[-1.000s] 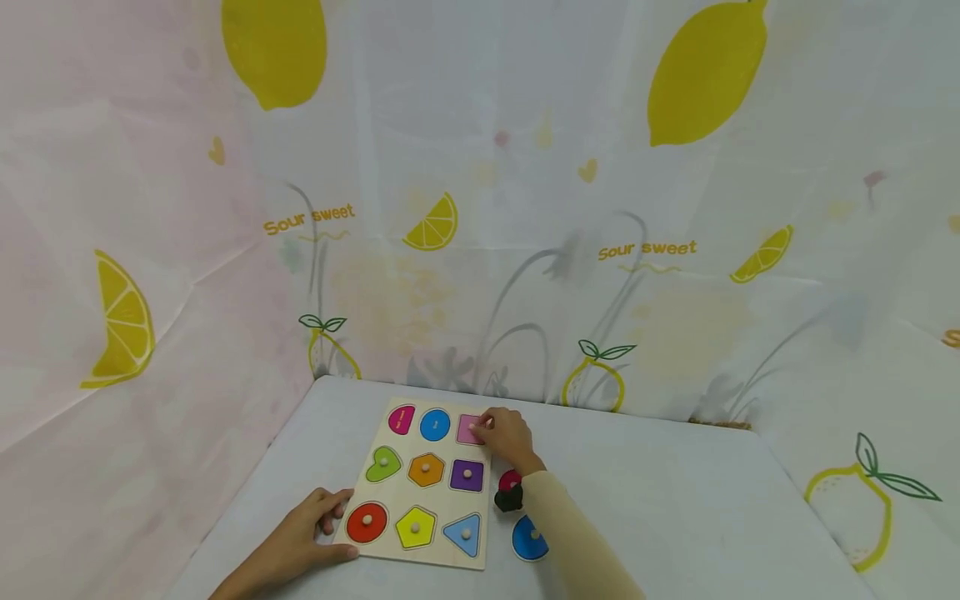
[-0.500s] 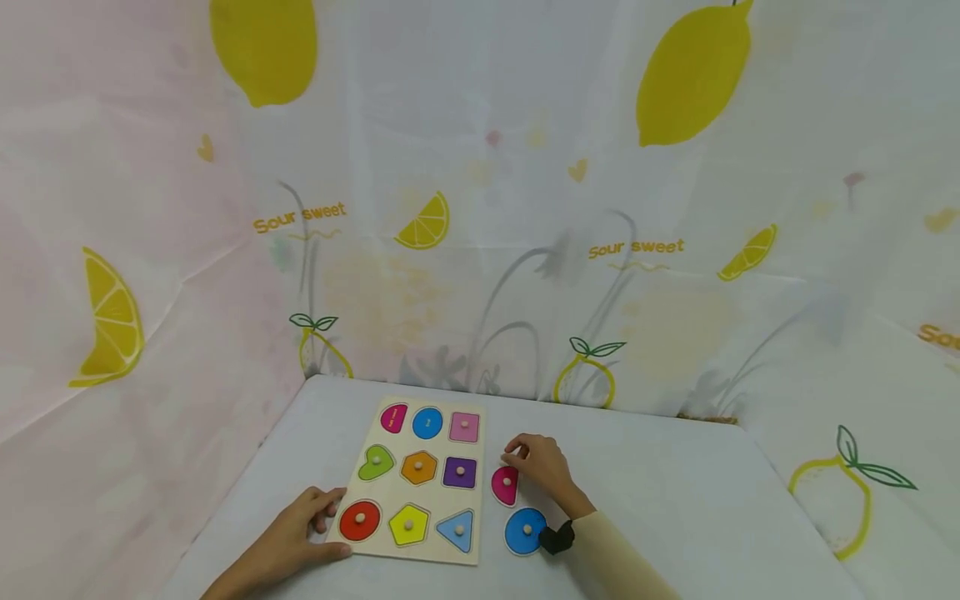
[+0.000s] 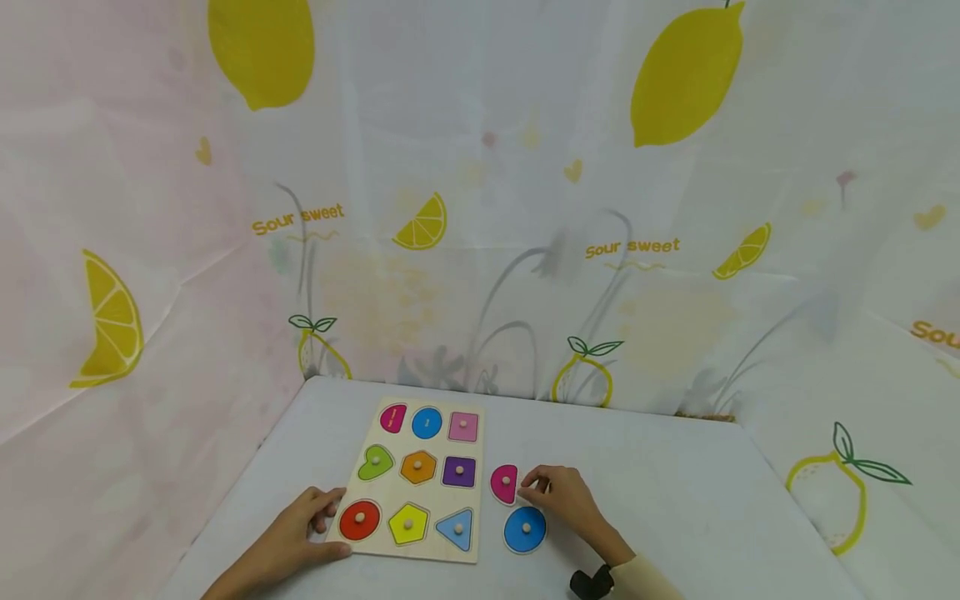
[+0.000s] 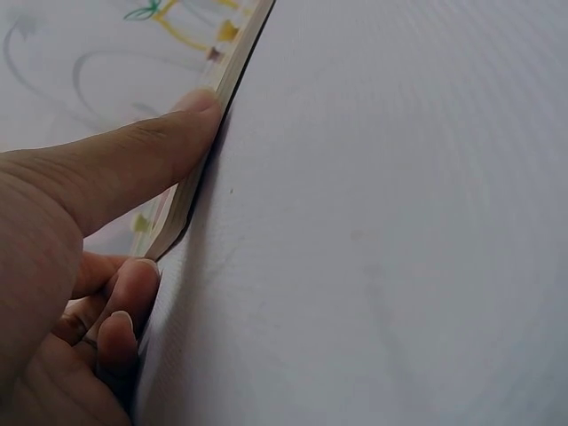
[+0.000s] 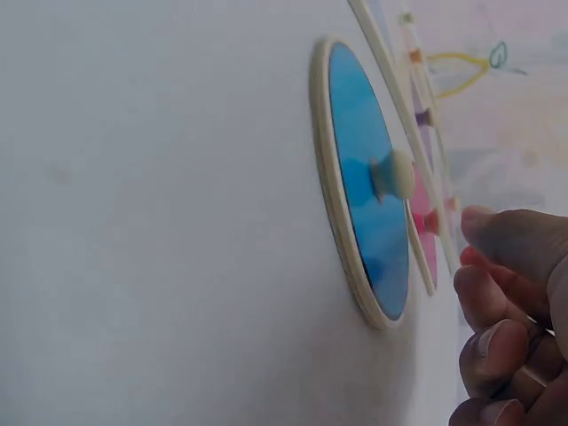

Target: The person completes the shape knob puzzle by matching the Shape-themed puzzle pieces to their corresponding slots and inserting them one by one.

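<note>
In the head view a wooden peg puzzle board [image 3: 435, 496] lies on the table, with knobbed shapes in most of its places. My left hand [image 3: 303, 529] holds its near left corner, thumb [image 4: 169, 146] along the front edge and fingers curled at the left edge. To the board's right lie a magenta half-circle piece [image 3: 504, 485] and a blue circle piece [image 3: 525, 530], each with a wooden knob. Right beside the half-circle is my right hand [image 3: 566, 500], fingers loosely bent, holding nothing. In the right wrist view its fingertips are past the blue circle piece [image 5: 368, 191].
At the board's back row, the half-circle recess [image 3: 392, 418] and the round blue recess [image 3: 427, 423] show printed bottoms without knobs. The white table [image 3: 660, 492] ends at a lemon-printed cloth backdrop [image 3: 480, 208] behind and at both sides.
My right hand has let go of the pink square piece, which sits in the board, and has drawn back toward me to the half-circle's right. The left hand keeps its hold.
</note>
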Demonstrator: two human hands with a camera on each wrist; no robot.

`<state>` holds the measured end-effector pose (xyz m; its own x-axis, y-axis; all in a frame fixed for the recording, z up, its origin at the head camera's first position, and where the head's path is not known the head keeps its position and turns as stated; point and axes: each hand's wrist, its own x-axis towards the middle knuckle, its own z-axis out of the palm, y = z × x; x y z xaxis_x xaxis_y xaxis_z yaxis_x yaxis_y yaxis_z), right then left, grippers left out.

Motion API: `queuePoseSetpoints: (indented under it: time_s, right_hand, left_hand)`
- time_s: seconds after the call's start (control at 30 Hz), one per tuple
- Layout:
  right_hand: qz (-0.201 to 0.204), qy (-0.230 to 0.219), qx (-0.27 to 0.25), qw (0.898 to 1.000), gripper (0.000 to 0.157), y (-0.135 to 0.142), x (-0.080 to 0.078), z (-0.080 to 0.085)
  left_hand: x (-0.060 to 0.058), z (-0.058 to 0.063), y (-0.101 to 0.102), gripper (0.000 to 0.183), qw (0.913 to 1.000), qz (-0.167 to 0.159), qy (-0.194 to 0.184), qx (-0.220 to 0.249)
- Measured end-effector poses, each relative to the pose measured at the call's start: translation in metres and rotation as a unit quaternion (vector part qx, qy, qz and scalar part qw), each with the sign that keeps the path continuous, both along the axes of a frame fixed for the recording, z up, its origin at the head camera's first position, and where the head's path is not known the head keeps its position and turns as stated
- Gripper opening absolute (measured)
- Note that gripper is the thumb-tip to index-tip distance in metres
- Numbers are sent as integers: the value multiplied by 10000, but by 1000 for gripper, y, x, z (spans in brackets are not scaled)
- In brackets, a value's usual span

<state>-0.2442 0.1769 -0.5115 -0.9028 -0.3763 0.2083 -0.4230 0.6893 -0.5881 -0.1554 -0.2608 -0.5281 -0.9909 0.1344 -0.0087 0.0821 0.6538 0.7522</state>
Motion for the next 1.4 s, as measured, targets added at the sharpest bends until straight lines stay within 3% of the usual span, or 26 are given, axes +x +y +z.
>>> queuePoseSetpoints:
  time_s: [0.3,0.57,0.7,1.27,1.4]
  right_hand:
    - [236,-335,-147,9991,14,9,28,1]
    - [427,-584,-413,9965,15,13,39,-4]
    - [511,-596,-435,9960,14,14,42,-7]
    - [58,-825,-346,9960,13,5,44,-3]
    - [-8,-677,-277,9973,14,4,45,-1]
  left_hand:
    - [0,-1,0,92,10000,-10,-7,6]
    - [-2,1,1,92,10000,36,25,-19]
    - [-2,0,1,92,10000,69,-31,-26]
    - [-2,-2,-1,90,10000,0,-34,70]
    - [-3,-2,-1,90,10000,35,-33,60]
